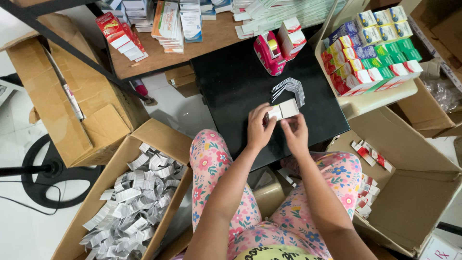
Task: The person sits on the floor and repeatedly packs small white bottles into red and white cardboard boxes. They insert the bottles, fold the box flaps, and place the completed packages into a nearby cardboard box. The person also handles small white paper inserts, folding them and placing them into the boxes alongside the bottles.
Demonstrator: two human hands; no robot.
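While both hands (276,130) pinch small white carton (284,110), long axis runs left-right; fingers clamped.

Two hands, left hand (260,129); right hand (296,136); one white carton (285,110); one pink tape dispenser (269,53); three open cardboard boxes (159,135).

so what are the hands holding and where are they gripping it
A small white carton, left hand pinching its left end, right hand fingers at its lower edge.
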